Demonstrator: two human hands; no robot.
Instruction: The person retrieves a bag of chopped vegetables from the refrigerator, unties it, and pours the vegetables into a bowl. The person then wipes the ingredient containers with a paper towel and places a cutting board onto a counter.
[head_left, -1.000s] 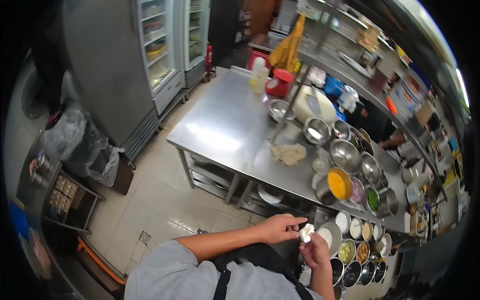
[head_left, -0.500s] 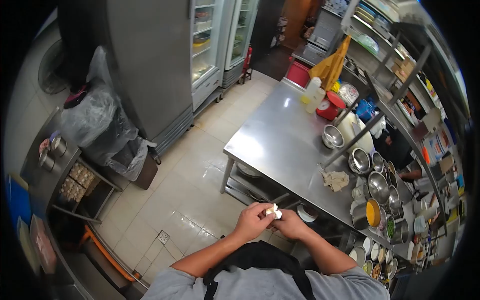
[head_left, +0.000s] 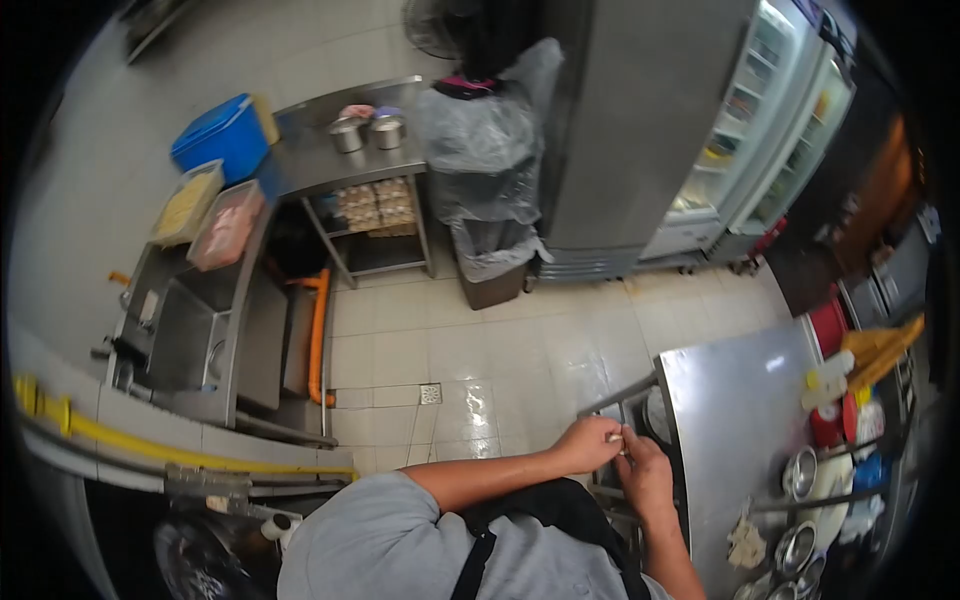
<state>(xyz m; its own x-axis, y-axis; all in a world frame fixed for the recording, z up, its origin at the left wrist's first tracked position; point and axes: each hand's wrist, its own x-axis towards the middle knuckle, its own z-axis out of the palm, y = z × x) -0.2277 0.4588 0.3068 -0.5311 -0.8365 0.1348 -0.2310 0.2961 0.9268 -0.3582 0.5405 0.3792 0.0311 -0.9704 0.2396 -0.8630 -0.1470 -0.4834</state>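
Both hands meet in front of my chest, near the edge of the steel table (head_left: 720, 400). My left hand (head_left: 588, 445) is closed, its fingertips around a small whitish piece (head_left: 614, 437) that is mostly covered. The fingers of my right hand (head_left: 645, 468) pinch at the same piece from the other side. What the piece is cannot be made out.
A sink (head_left: 185, 335) is at the left, below a blue container (head_left: 222, 138) and two food tubs. A bin with a plastic bag (head_left: 490, 255) stands by the tall fridge (head_left: 640, 130). Metal bowls (head_left: 797, 545) and a cloth (head_left: 746, 543) lie at the lower right.
The view has swung left, bringing the sink into sight and the table to the right edge. The hands stay together, and less of the white piece shows between the fingers.
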